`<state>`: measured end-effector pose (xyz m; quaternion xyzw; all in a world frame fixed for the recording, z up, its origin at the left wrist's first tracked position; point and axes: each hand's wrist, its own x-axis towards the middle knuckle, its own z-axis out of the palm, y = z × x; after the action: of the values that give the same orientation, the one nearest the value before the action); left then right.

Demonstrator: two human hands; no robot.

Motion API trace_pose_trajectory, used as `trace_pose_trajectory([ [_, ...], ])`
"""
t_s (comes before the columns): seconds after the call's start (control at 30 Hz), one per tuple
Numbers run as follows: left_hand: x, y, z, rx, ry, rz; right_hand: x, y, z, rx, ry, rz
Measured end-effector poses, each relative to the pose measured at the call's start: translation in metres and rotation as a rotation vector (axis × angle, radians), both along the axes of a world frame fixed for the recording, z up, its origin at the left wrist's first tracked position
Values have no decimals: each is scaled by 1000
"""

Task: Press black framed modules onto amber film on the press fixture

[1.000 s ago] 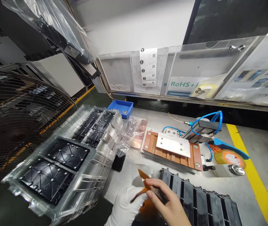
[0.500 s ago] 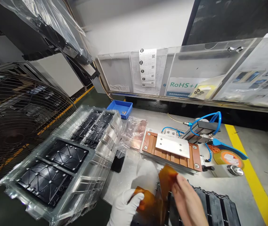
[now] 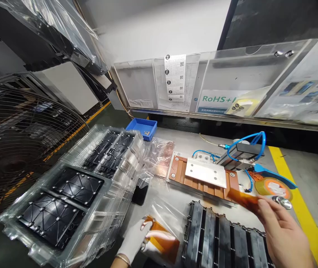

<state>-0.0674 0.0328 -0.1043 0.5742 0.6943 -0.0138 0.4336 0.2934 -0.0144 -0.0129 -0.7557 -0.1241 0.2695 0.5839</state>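
My left hand (image 3: 134, 238), in a white glove, is closed on amber film (image 3: 166, 238) at the lower middle. A clear plastic sheet or bag (image 3: 166, 210) spreads beside and above that film. My bare right hand (image 3: 284, 229) pinches another piece of amber film (image 3: 242, 200) by its right end. This piece hangs in front of the right end of a brown fixture (image 3: 181, 175) with a white plate (image 3: 206, 173) on top. Between my hands lies a black ribbed part (image 3: 220, 238), whose near end runs out of view.
Stacked clear trays (image 3: 45, 188) with black parts stand at left, beside a fan guard (image 3: 16, 149). A black phone (image 3: 140, 191), a blue bin (image 3: 142, 128) and bagged copper-coloured sheets (image 3: 164, 160) lie near. Tape (image 3: 273, 188) and a blue-hosed cylinder (image 3: 239, 154) are at right.
My right hand has moved right and up with its amber film, away from my left hand. My left hand has shifted slightly left and down, still holding film. The black ribbed part shows more.
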Motion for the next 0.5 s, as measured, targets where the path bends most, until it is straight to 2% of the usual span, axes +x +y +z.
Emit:
trace_pose_trajectory([
  [0.07, -4, 8, 11, 4, 118, -114, -2, 1, 0, -142, -8, 176],
  [0.17, -1, 22, 41, 46, 199, -246, -11, 2, -1, -186, -46, 596],
  [0.23, 15, 30, 65, 97, 97, -303, -22, 5, -2, -178, -97, 859],
  [0.3, 42, 37, 87, 83, -199, -307, -36, 9, -1, -176, -130, 1041],
  [0.37, 72, 41, 105, -57, -511, -281, -47, 15, 1, -172, -133, 1136],
  [0.4, 85, 42, 111, -104, -604, -292, -52, 18, 3, -170, -129, 1161],
  [0.43, 97, 43, 116, -119, -635, -320, -55, 21, 4, -168, -124, 1172],
  [0.5, 115, 46, 120, -61, -573, -407, -57, 25, 5, -164, -116, 1183],
])
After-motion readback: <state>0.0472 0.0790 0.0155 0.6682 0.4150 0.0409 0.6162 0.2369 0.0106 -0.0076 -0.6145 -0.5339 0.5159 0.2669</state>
